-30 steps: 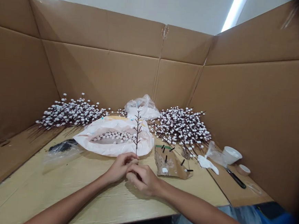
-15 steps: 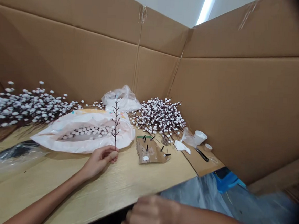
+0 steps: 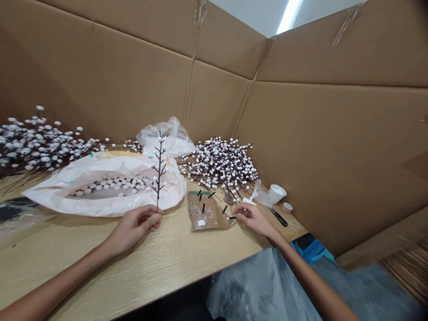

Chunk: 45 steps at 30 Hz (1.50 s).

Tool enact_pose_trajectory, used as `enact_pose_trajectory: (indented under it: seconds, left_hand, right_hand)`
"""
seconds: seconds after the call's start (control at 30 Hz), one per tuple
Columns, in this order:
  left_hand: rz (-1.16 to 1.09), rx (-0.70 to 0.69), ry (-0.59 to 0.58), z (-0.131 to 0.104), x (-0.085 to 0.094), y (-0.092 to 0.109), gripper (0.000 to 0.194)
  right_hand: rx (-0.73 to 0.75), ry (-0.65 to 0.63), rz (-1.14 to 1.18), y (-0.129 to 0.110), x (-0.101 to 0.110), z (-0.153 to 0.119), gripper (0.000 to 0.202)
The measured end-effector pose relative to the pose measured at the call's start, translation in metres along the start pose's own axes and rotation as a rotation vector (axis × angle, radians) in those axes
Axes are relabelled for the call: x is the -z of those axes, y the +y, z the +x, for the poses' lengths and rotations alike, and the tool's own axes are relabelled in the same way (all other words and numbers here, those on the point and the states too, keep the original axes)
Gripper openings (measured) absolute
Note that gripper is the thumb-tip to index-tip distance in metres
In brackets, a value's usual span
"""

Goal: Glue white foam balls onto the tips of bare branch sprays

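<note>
My left hand (image 3: pixel 136 226) pinches the lower end of a bare brown twig (image 3: pixel 159 171), which stands upright in front of a white bag. At the right edge of a cardboard piece (image 3: pixel 213 219) is my right hand (image 3: pixel 252 219), its fingers bent together beside a small black stick (image 3: pixel 230 217). Whether it grips that stick is too small to tell. Several other black sticks stand up from the cardboard, and a white dab (image 3: pixel 201 223) lies near its front edge.
Behind my left hand lies the white bag (image 3: pixel 102 206) with white-berry stems inside. Berry branches (image 3: pixel 223 161) are heaped at the back and at the left (image 3: pixel 26 141). A cup (image 3: pixel 277 193) and black knife (image 3: pixel 279 217) lie to the right; cardboard walls enclose the table.
My right hand has come up from the table's front edge to the cardboard piece. The twig is still in my left hand, and the view has shifted slightly to the right.
</note>
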<state>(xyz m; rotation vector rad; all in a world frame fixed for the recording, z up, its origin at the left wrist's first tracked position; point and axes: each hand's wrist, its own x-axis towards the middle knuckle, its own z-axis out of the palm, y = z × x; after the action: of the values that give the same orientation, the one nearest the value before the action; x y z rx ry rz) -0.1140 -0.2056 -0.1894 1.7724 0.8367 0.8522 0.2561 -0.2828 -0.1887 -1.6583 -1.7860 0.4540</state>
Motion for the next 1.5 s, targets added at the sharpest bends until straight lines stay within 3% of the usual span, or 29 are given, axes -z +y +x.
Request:
enact_pose_trajectory:
  seconds: [0.33,0.63,0.9,1.03,1.17,1.37,1.5]
  left_hand:
    - [0.036,0.007,-0.021,0.0,0.0,0.0,0.028]
    - [0.058,-0.006,-0.022,0.001,-0.001,0.001,0.029]
    - [0.083,-0.02,-0.021,-0.001,-0.001,-0.001,0.029]
    - [0.058,-0.022,-0.025,-0.002,-0.004,-0.003,0.028]
    - [0.011,-0.008,0.008,-0.004,-0.007,-0.002,0.027]
    - [0.023,-0.005,0.105,-0.012,-0.009,0.003,0.026]
    - [0.057,-0.019,0.225,-0.013,-0.01,0.003,0.026]
  right_hand:
    - [0.02,-0.136,0.024,0.001,0.001,0.001,0.013]
    - [-0.003,-0.13,0.078,0.005,0.0,0.0,0.008]
    - [-0.085,-0.255,0.315,-0.001,0.02,0.002,0.03]
    - [-0.043,-0.219,0.417,-0.028,0.036,0.014,0.033]
    - [0.053,-0.126,0.518,-0.08,0.036,0.033,0.027]
    - [0.328,0.187,0.687,-0.156,-0.005,0.072,0.011]
    - [0.502,0.374,0.659,-0.178,-0.04,0.092,0.005]
